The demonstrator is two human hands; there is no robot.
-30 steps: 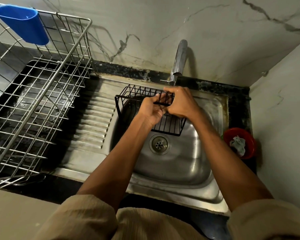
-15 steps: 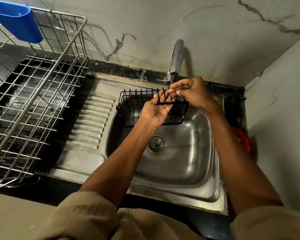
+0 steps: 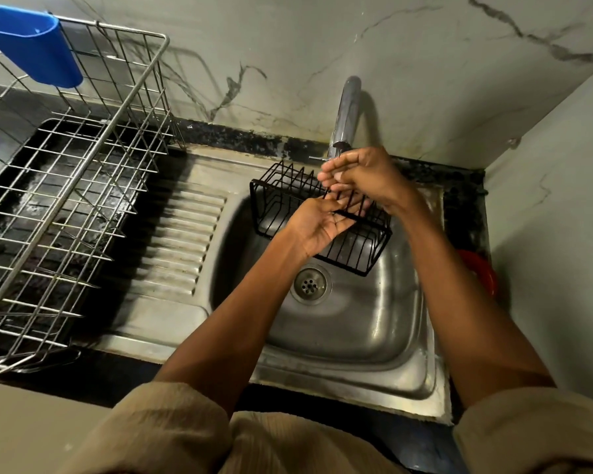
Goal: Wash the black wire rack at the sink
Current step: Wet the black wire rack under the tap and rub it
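Note:
The black wire rack (image 3: 274,206) hangs tilted over the steel sink basin (image 3: 356,330), its right end lower, just above the drain (image 3: 309,285). My left hand (image 3: 317,227) lies palm up and grips the rack's near rim bar across the palm. My right hand (image 3: 367,176) is over the rack's far side, directly under the faucet spout (image 3: 348,111), its loosely bent fingers touching the upper wires. Whether water runs from the spout I cannot tell.
A large silver wire dish drainer (image 3: 83,172) stands on the left counter with a blue cup (image 3: 31,46) hung on its rim. The ribbed drainboard (image 3: 185,234) lies between the drainer and the basin. A red bowl (image 3: 483,271) sits right of the sink, partly behind my right forearm.
My right hand has lifted from the rack's near rim to just under the spout. The rack has turned, and its right end has dipped toward the drain. My left hand keeps its hold.

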